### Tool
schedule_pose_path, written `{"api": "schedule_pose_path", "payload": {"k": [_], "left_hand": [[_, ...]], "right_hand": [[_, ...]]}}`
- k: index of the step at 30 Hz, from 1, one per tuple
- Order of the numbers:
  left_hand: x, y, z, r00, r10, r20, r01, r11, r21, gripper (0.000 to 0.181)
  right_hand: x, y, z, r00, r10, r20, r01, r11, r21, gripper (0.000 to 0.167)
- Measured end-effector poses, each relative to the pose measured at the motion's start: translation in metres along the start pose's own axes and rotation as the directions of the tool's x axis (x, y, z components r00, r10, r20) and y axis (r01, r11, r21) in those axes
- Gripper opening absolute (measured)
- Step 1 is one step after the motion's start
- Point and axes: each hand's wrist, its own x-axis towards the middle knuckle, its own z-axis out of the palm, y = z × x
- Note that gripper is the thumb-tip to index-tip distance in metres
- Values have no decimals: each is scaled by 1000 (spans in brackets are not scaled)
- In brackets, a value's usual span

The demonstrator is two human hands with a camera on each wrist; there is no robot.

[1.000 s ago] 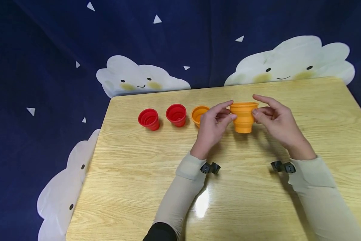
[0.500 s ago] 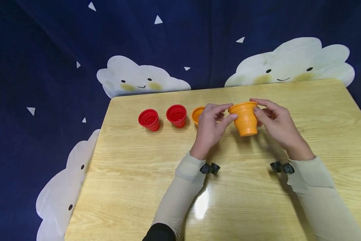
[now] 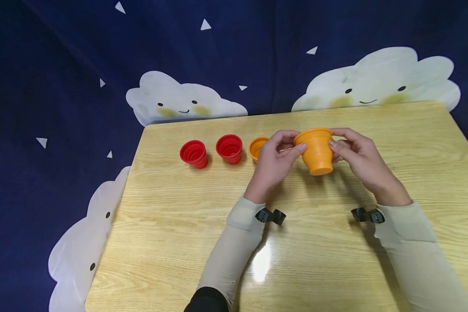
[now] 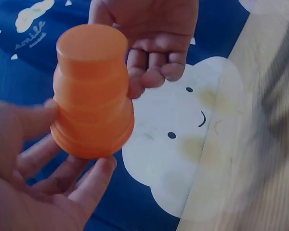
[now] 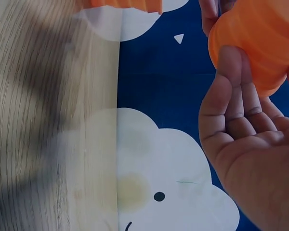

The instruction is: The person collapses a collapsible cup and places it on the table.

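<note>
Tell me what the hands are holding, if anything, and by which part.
An orange cup, by opposite sides of its upper part, near the rim: left hand on one side, right hand on the other.

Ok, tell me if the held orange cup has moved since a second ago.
Yes: the orange cup has tilted; against the table in the head view, its base has swung slightly right, its rim slightly left.

A dark blue cloth [image 3: 62, 95], printed with smiling white clouds [image 3: 376, 73] and small white triangles [image 3: 205, 25], borders the pale wood-grain counter [image 3: 167, 225] behind and at left; bright glare [image 3: 261, 263] marks its top.
</note>
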Motion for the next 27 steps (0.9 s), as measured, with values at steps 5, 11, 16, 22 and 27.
{"api": "schedule_pose_path", "payload": {"k": [5,11,16,22,27], "left_hand": [[2,3,-5,999,10,43,-12,998,63,39],[4,7,-10,996,-22,90,12,995,100,36],[5,8,-12,993,-75,90,68,994,84,31],[6,9,-15,987,-66,144,48,990,131,28],[7,12,-17,984,-58,169,31,987,158,25]], "right_hand": [[1,0,0,1000,20,19,-20,1000,-13,32],[2,0,1,1000,3,14,-2,998,-70,28],[4,1,0,997,-68,-34,62,987,-147,27],[6,-6,-6,984,-172,40,176,970,-166,28],[8,-13,-7,979,-176,98,191,966,-176,35]]}}
